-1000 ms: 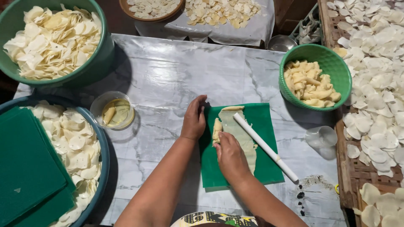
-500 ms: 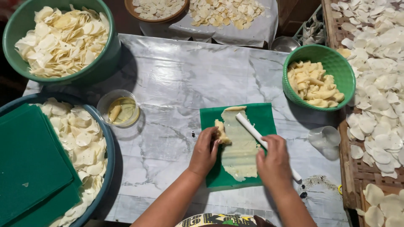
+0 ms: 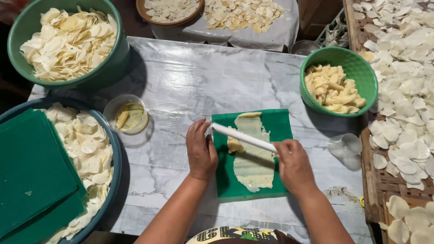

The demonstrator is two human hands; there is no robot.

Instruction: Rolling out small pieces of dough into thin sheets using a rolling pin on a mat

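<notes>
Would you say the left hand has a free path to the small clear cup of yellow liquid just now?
Probably yes: only bare marble table lies between the left hand and the cup, though that hand rests on the white rolling pin.

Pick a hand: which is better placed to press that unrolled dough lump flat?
Left, probably. The left hand sits beside the lump at the white roller's end; the right hand grips the far end.

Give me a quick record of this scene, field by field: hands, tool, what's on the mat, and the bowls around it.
Left hand: left hand on one end of the white rolling pin
Right hand: right hand on the other end
Mat: green mat with a flattened dough sheet
Near right: green bowl of dough pieces
Near left: small clear cup of yellowish liquid
Surface: marble table
</notes>
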